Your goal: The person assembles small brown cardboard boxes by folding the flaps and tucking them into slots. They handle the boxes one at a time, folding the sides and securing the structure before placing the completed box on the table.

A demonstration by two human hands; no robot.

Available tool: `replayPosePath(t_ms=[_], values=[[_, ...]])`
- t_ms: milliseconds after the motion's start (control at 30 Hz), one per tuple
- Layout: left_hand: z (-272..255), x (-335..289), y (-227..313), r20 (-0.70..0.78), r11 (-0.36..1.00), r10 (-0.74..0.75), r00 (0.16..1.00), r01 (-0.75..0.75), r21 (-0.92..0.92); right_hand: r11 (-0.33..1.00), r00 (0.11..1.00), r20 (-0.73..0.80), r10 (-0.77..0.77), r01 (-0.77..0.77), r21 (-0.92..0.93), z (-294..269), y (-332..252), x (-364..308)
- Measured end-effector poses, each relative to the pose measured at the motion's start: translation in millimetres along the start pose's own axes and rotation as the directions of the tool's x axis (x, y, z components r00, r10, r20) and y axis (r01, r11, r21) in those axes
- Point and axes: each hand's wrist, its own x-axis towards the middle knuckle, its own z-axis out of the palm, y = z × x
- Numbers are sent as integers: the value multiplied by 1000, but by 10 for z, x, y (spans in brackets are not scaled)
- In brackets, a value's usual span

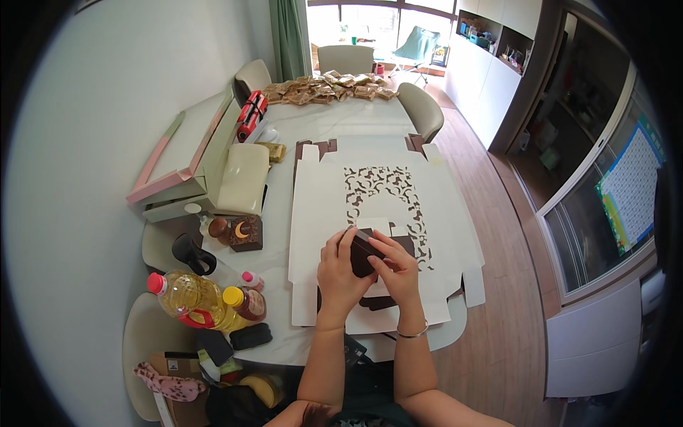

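Observation:
Between my two hands is a small dark brown cardboard box (363, 257), held up over the table and tilted. My left hand (334, 269) grips its left side, fingers over the top edge. My right hand (398, 272) closes on the right side, thumb and fingertips pressed against a face. Below them lies a large white cardboard sheet (320, 213) with a leafy cut-out pattern (380, 181). Another dark brown card piece (405, 243) with white flaps rests on it, partly covered by my right hand. To the left stands a finished-looking brown box (247, 235) with a gold crescent.
Left of the sheet are an oil bottle (188, 295), a yellow-capped bottle (249, 304), a black case (251, 336) and a white-green-pink carton (181, 160). Many gold packets (327, 89) cover the table's far end. A chair (421, 112) stands at the far right.

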Motion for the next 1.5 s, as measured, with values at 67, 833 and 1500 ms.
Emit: replayPosePath(t_ms=[67,833,1500], values=[[-8,7,16,7,1000,2,1000,-2,8,999,999,32,33,-33,-3,-34,9,-10],[-86,16,-26,37,991,13,999,-8,-134,994,999,-14,-32,33,99,-20,12,-37],[-52,6,-7,-50,978,25,998,-35,-208,945,980,22,-199,198,-259,29,-165,-2]])
